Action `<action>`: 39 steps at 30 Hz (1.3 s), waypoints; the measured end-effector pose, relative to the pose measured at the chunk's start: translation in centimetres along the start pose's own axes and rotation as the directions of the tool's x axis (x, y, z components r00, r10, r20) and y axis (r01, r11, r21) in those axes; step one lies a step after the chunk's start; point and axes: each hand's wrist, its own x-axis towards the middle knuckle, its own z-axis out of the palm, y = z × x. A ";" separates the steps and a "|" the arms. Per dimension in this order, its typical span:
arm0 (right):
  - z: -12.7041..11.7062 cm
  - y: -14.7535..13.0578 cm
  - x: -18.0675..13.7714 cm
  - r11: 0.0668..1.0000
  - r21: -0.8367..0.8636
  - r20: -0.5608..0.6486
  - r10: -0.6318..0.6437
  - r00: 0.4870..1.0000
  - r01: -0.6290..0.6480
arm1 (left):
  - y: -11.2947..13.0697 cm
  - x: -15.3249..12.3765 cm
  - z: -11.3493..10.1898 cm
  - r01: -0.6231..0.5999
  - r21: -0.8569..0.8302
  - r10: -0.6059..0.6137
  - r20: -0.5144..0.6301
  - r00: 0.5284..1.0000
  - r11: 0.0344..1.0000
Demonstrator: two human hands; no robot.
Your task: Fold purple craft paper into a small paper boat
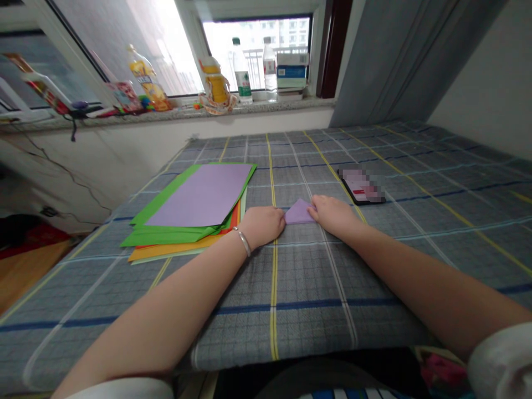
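A small folded piece of purple paper (299, 213) lies on the grey checked cloth (291, 288) in front of me. My left hand (262, 224) is closed into a fist at the paper's left edge and presses on it; a silver bangle sits on that wrist. My right hand (332, 213) rests on the paper's right side with its fingers curled down onto it. Both forearms stretch out over the cloth.
A stack of coloured sheets (195, 208), purple on top of green and orange, lies to the left. A phone (362, 185) lies to the right. Bottles (241, 72) and boxes stand on the window sill beyond.
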 end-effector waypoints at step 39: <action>0.1 3.0 1.9 0.880 0.475 0.152 -0.103 0.983 0.019 | 1.1 3.4 2.4 -0.058 -0.244 0.052 -0.030 0.998 0.968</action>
